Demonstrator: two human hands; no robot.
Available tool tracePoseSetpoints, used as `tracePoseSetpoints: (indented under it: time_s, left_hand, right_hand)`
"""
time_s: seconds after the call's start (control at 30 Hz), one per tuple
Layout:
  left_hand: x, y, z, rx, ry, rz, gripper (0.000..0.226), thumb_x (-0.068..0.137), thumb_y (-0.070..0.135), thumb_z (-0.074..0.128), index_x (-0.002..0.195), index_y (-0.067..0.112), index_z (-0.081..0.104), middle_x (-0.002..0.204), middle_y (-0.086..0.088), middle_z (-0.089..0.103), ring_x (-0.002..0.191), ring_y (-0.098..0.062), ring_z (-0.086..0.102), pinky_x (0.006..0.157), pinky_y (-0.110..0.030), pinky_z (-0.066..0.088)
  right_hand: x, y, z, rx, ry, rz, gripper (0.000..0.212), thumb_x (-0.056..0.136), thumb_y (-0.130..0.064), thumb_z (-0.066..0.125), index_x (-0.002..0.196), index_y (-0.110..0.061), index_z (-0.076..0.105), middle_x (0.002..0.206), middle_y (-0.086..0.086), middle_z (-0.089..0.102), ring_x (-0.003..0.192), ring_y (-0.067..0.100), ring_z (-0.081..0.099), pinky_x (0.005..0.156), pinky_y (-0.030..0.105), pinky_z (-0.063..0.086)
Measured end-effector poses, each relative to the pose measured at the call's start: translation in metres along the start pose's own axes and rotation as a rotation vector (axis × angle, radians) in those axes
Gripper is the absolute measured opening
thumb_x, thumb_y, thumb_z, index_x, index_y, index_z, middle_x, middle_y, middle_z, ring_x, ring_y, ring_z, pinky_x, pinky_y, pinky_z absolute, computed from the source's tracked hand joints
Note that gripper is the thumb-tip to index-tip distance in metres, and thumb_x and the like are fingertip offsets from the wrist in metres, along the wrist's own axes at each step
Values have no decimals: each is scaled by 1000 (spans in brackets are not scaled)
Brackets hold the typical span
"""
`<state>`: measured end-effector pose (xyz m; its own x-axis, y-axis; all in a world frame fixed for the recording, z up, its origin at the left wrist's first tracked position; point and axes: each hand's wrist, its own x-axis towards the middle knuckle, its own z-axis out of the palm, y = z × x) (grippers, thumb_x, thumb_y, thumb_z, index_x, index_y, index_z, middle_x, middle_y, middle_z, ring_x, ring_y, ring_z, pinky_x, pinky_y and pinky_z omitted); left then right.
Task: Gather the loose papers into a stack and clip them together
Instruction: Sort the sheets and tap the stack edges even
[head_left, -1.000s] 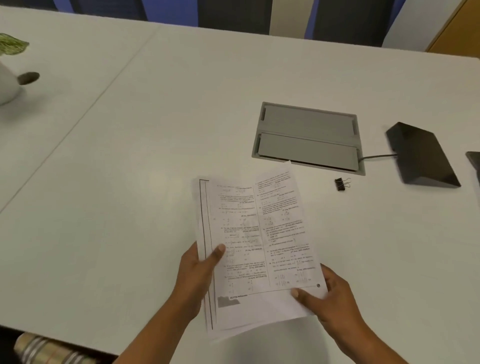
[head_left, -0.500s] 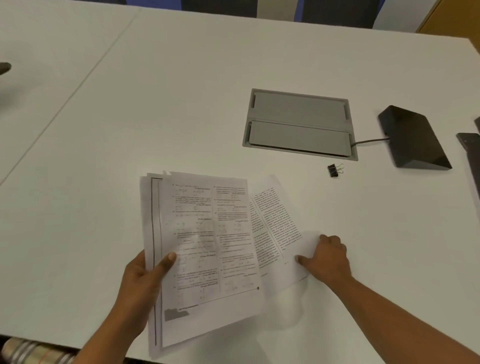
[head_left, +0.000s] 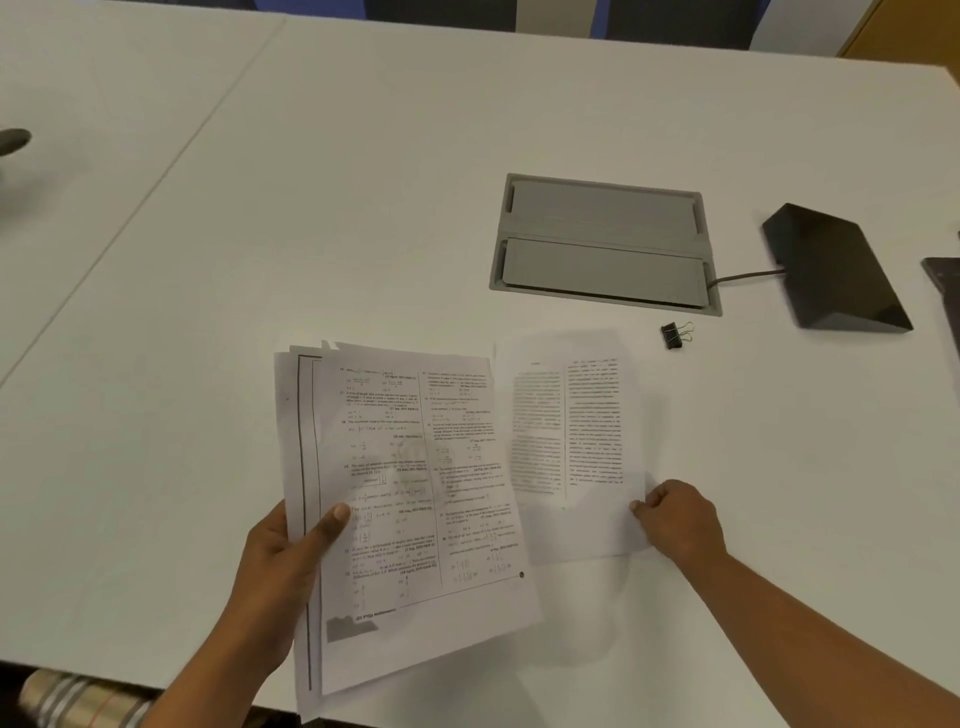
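My left hand (head_left: 280, 561) grips the left edge of a loose stack of printed papers (head_left: 415, 499), thumb on top, holding it just above the white table (head_left: 260, 208). My right hand (head_left: 675, 519) pinches the lower right corner of a single printed sheet (head_left: 571, 441) that lies beside the stack on its right, its left edge under the stack. A small black binder clip (head_left: 675, 335) lies on the table beyond that sheet, apart from both hands.
A grey cable hatch (head_left: 602, 244) is set into the table behind the papers. A black wedge-shaped box (head_left: 836, 270) with a cable stands at the right, and another dark object (head_left: 948, 291) is at the right edge. A table seam runs diagonally at left.
The stack moved left with my left hand. My right hand drew one sheet out to the right, and it now lies square beside the stack.
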<state>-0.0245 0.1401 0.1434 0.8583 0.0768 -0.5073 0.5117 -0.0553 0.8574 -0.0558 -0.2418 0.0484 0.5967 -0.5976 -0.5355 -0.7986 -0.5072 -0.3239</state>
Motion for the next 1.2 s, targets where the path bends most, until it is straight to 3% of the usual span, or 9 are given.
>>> tracePoseSetpoints:
  time_s: [0.1, 0.23, 0.33, 0.53, 0.63, 0.77, 0.93, 1.07, 1.2]
  left_hand:
    - [1, 0, 0, 11, 12, 2, 17, 93, 20, 62, 106, 28, 68, 94, 3, 80, 89, -29, 75, 62, -37, 63]
    - [0, 0, -1, 8, 28, 7, 20, 92, 18, 63, 110, 23, 69, 99, -2, 80, 92, -29, 75, 72, -42, 62]
    - [-1, 0, -6, 4, 39, 15, 25, 91, 18, 63, 115, 20, 68, 104, -6, 78, 97, -31, 73, 83, -49, 58]
    - [-3, -2, -17, -10, 68, 11, 21, 92, 16, 62, 111, 23, 68, 101, -3, 79, 96, -29, 73, 76, -41, 58]
    - [-4, -5, -22, -12, 88, 4, 18, 93, 15, 62, 106, 25, 69, 97, -1, 79, 95, -28, 73, 72, -38, 58]
    - [-4, -6, -24, -28, 99, -8, 18, 93, 15, 62, 107, 24, 67, 105, -9, 76, 97, -32, 71, 75, -40, 57]
    - [-4, -7, -25, -26, 104, -10, 18, 93, 15, 62, 108, 24, 67, 106, -10, 75, 97, -32, 72, 76, -41, 58]
    - [-3, -9, -26, -22, 107, -9, 19, 93, 15, 62, 110, 22, 67, 107, -10, 75, 97, -33, 71, 76, -41, 57]
    - [-3, -8, -27, -25, 116, -6, 19, 93, 15, 62, 110, 22, 66, 106, -8, 75, 97, -30, 71, 74, -38, 57]
  right_hand:
    - [-16, -10, 13, -183, 59, 31, 84, 61, -74, 71, 108, -6, 55, 107, 11, 64, 103, 31, 62, 77, 36, 51]
    - [-31, -35, 32, -317, 98, 88, 106, 55, -78, 72, 124, -3, 42, 123, 13, 50, 116, 28, 51, 84, 40, 51]
    - [-27, -45, 41, -232, 64, 108, 103, 60, -64, 80, 129, -1, 37, 126, 16, 50, 118, 31, 53, 88, 42, 51]
    - [-11, -50, 38, 21, -50, 223, 97, 53, -47, 93, 120, 1, 42, 119, 15, 59, 110, 32, 61, 82, 37, 51]
    - [-8, -53, 38, 12, -65, 287, 94, 51, -48, 93, 120, -3, 47, 121, 15, 58, 114, 31, 55, 84, 38, 49]
    - [-10, -54, 35, -80, -59, 290, 87, 50, -56, 90, 115, -11, 53, 116, 11, 59, 107, 28, 55, 72, 35, 40]
    - [-14, -58, 37, 123, -11, 259, 93, 52, -32, 96, 122, -5, 41, 121, 18, 58, 108, 36, 61, 82, 40, 50]
    - [-13, -56, 34, 103, -76, 246, 64, 56, -35, 94, 98, -7, 54, 106, 13, 70, 81, 30, 61, 70, 33, 51]
    - [-13, -52, 36, 166, -71, 219, 54, 60, -33, 92, 98, -8, 63, 98, 11, 72, 81, 30, 65, 72, 35, 54]
